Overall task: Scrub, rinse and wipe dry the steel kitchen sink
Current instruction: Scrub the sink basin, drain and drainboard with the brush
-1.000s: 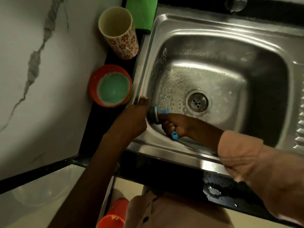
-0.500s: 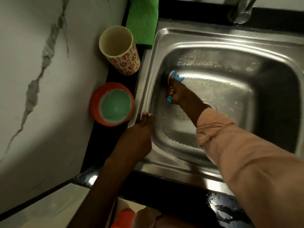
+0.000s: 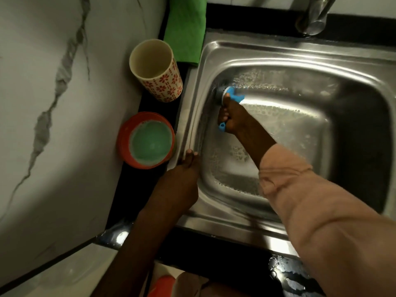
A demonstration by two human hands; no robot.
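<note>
Steel sink (image 3: 214, 52), right hand (image 3: 232, 117) gripping scrubber (image 3: 230, 94)

A home kitchen: steel sink (image 3: 300, 58) with tap (image 3: 314, 16) in a dark counter (image 3: 128, 189), patterned cup (image 3: 156, 69) alongside.

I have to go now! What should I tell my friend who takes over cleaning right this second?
Right hand grips the blue scrub brush, its head against the sink's far-left inner corner.
Left hand rests open on the sink's left rim.
Soapy suds cover the basin floor and back wall: scrubbing is under way.
Left to do: finish scrubbing, rinse under the tap, wipe dry, perhaps with the green cloth beside the sink.
</note>
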